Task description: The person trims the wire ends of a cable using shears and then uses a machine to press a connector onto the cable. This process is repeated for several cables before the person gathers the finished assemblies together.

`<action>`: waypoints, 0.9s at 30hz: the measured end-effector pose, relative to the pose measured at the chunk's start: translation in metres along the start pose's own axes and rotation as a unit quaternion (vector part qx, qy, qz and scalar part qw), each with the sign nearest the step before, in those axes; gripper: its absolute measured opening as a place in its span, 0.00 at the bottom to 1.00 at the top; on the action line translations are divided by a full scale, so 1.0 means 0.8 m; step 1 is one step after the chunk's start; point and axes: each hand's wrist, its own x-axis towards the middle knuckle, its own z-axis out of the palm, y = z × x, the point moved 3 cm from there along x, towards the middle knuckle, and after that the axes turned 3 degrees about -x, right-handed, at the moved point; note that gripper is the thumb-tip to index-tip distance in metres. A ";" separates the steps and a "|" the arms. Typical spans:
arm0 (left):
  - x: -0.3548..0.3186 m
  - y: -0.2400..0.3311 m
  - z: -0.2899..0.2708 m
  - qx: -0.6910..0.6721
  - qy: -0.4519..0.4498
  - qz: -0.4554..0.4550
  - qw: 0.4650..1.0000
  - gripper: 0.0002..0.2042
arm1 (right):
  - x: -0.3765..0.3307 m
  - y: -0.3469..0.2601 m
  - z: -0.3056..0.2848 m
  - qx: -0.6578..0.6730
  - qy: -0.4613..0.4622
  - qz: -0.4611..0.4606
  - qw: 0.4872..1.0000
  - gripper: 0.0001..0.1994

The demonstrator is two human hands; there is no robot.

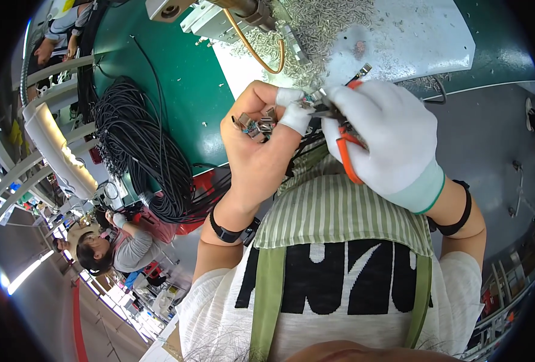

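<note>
My left hand [249, 163], bare but for white covers on the thumb and a fingertip, is closed. Several small metal cable connectors [256, 127] lie in its curled palm. Thumb and finger pinch a small connector end [308, 100] in front of me. In a white glove, my right hand [397, 136] grips orange-handled pliers [347, 158]. Their dark jaws meet the left fingertips, at the pinched piece; exact contact is hidden. Another metal connector [362, 72] pokes out beyond the gloved knuckles. Black cables run below the hands, partly covered by them.
A large coil of black cable [137, 133] lies on the green table [186, 84] at left. Ahead, a white sheet [427, 36] bears a heap of small metal pieces [316, 30]. A machine [243, 9] with a tan hose overhangs it. A co-worker [122, 247] sits at left.
</note>
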 end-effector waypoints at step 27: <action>-0.001 0.001 0.014 0.112 0.000 0.064 0.992 0.04 | -0.012 -0.004 0.016 -0.040 -0.035 0.035 0.998 0.06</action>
